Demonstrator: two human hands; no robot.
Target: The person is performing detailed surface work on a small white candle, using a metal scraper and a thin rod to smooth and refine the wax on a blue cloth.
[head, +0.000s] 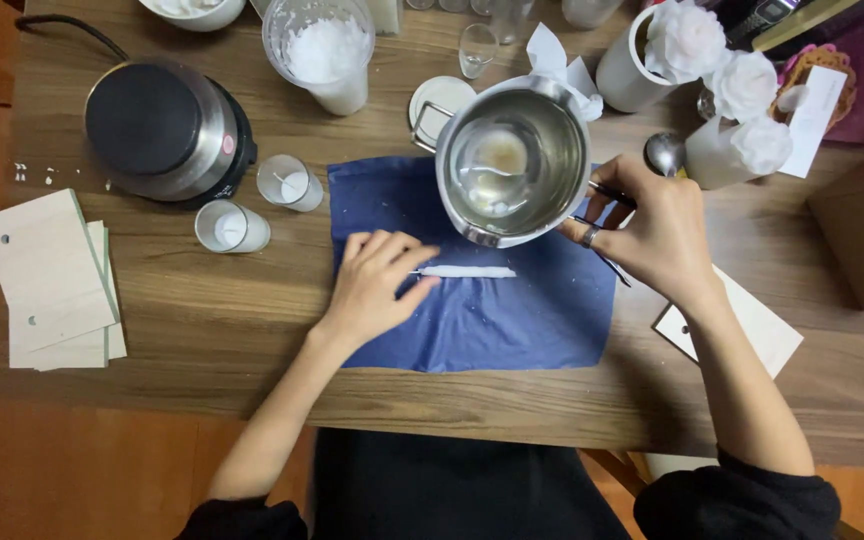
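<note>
I see a thin white wax-coated stick (pixel 467 271) lying flat on the blue cloth (pixel 512 320), long axis running left-right across the view, one end under my left hand's fingertips, the other end pointing toward the right hand side. Left hand (pixel 377 285) rests palm-down on the cloth, fingers together, pinning the stick's left tip; rest of the stick sticks out to the right of that grip, just below the pot. Right hand (pixel 652 230) has its grip clamped on the dark handle of the round stainless steel melting pot (pixel 512 165), which it holds tilted over the cloth's upper edge, spout side toward the stick; pale melted wax w/ a soft lump shows inside. Can't tell if the pot touches the cloth.

Counts: one stick, one pot, one cloth. Two small glass candle jars w/ white wax (pixel 289 183) stand left of the cloth, near the round black-and-steel hot plate (pixel 167 130). One clear tub of white wax flakes (pixel 324 50) sits at the back of the wooden desk (pixel 202 330). Three white rose-shaped candles (pixel 742 85) at back right. One stack of pale wooden boards (pixel 47 280) at far left, another single board by my right wrist.
</note>
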